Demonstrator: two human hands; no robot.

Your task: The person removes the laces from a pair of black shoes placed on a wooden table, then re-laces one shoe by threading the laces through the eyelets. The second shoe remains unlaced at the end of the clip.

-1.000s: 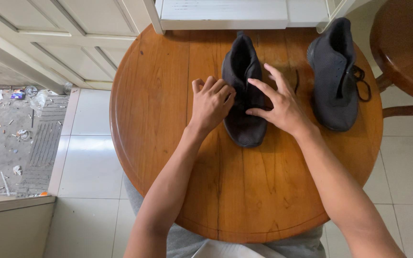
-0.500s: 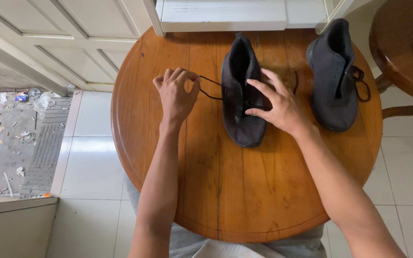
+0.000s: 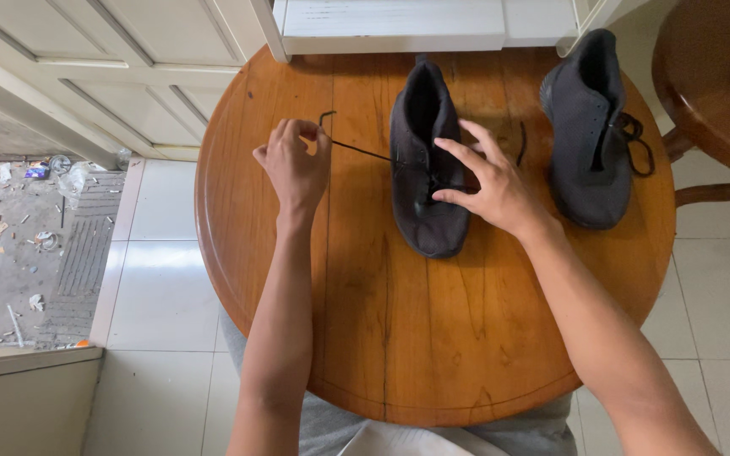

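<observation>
Nearest me, my left hand [image 3: 291,165] pinches the end of a black lace [image 3: 356,149] between thumb and fingertips, drawn taut and out to the left over the round wooden table [image 3: 399,338]. My right hand [image 3: 490,187] is spread, thumb and forefinger pressing the middle of 1 black shoe [image 3: 427,152] that sits toe toward me at the table's centre. I judge the lace light, thin and limp, best gripped near its tip; the shoe looks soft, knitted and light, so it likely needs steadying at the instep. Farther right stands a 2nd black shoe [image 3: 589,127], well apart, its lace looped at the side. Beyond is a white shelf [image 3: 394,25]; I can make out no packages or labels.
</observation>
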